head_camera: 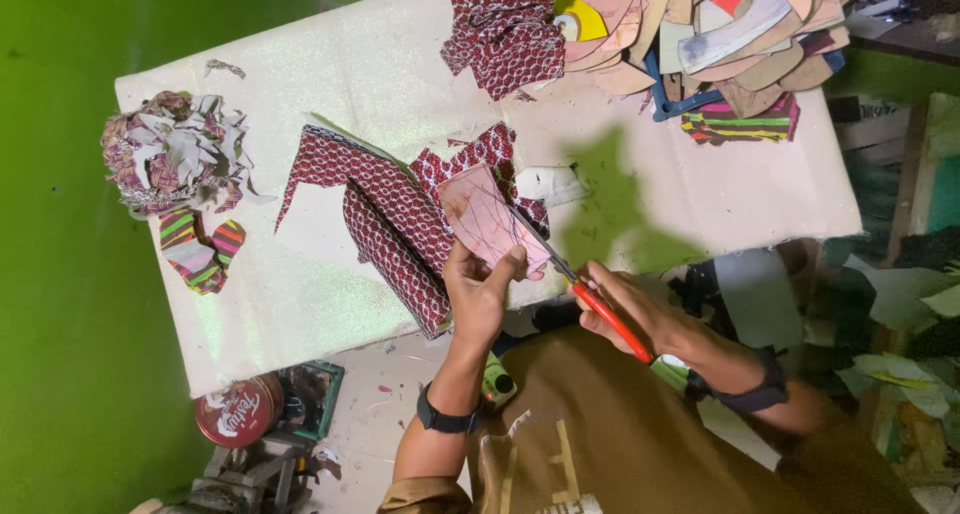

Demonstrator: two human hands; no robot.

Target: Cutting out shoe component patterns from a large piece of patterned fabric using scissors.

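From the head view, my left hand (478, 292) pinches the pink pattern card (490, 221) onto red patterned fabric (390, 214) at the counter's (640, 189) near edge. My right hand (630, 309) grips red-handled scissors (590, 296), blades at the card's edge. Trimmed scraps (175, 154) pile far left; most fabric remains uncut.

Left hand (478, 292) raised with fingers pinched shut, right hand (628, 312) apparently curled closed, both wrists banded
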